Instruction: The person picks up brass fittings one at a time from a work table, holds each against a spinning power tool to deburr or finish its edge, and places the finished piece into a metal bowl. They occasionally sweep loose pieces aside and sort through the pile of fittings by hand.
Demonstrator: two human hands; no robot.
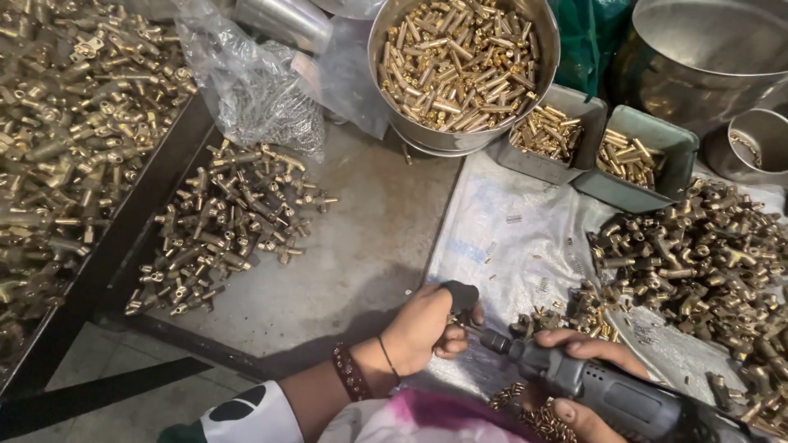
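Note:
My left hand [425, 328] is closed around a small dark-capped part [460, 295], held against the tip of a grey power screwdriver [591, 390]. My right hand [583, 381] wraps the tool's body, fingers showing above and below it. Both hands hover over a pale plastic sheet [509, 238] near the bottom of the view. Small brass bits [566, 316] lie scattered just beyond the tool's tip.
A heap of brass fittings [230, 221] lies on the grey slab to the left, another heap [706, 262] to the right. A steel bowl of brass pins [461, 61] and two small grey trays [636, 160] stand behind. A dark bin [74, 131] of fittings fills the far left.

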